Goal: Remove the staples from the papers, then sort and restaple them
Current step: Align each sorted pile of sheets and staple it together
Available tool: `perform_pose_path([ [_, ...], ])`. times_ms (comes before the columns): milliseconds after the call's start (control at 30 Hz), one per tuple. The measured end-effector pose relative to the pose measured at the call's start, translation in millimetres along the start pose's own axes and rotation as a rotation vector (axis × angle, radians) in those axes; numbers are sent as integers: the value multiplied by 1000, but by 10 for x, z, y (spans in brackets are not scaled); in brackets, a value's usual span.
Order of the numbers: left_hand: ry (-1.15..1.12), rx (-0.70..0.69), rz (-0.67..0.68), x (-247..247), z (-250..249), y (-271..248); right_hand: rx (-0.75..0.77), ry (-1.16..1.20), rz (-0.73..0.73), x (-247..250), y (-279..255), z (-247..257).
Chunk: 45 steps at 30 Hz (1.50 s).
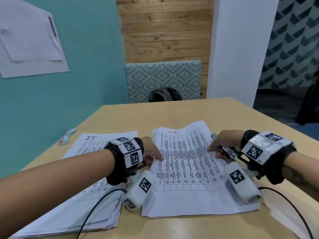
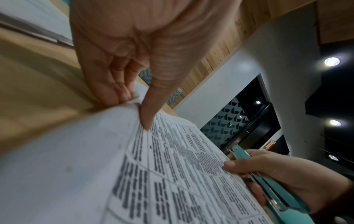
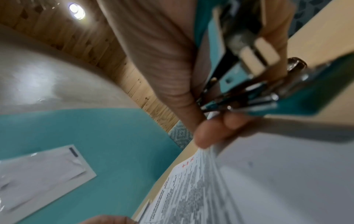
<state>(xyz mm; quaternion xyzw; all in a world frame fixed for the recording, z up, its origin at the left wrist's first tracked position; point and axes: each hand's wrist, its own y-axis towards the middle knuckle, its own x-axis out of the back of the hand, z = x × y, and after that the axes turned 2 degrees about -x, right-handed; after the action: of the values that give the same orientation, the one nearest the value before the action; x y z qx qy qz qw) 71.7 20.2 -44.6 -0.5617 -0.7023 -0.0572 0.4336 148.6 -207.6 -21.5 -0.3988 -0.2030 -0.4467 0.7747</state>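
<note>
On the papers, both hands' fingers pinch edges (right grips stapler).

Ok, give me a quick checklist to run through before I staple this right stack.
1. Stapler in right hand: ok, gripped, teal body seen in both wrist views.
2. Right stack held: ok, left hand pinches its left edge and the right thumb presses its right edge.
3. Sheet edges squared: not ok, the sheets fan apart near the right hand in the right wrist view.
4. Stapler mouth over a corner: not ok, it lies beside the right edge, not around the paper.
5. Old staples out: cannot tell, too small to see.
6. IT stack kept separate: ok, it lies to the left, apart.
</note>
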Motion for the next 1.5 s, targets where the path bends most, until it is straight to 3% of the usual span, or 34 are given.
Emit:
perform_pose_path([
  [167,-18,-27,-18,21,44,79,-3,73,17,-18,63,-104],
  [300,-388,-90,-69,65,11,85,124,192,-154,4,-6,-101],
  [500,-761,-492,-229,303,-201,-179,427,457,-398,251,-245,64],
  [667,-684,-914,-489,428,-298,-537,625,426,-775,400,-505,134],
  [733,-639,-1021,-546,428,-288,-644,687,384,-866,413,-633,120],
  [1067,-646,-1036,-526,340,-6,-752,640,222,-818,150,-750,-186],
  [1267,-618,-1095,-387,609,-426,-895,651,305,-773,141,-693,-176],
  [1500,-815,-1229,-601,804,-940,-1004,628,238,-807,179,-644,-249],
])
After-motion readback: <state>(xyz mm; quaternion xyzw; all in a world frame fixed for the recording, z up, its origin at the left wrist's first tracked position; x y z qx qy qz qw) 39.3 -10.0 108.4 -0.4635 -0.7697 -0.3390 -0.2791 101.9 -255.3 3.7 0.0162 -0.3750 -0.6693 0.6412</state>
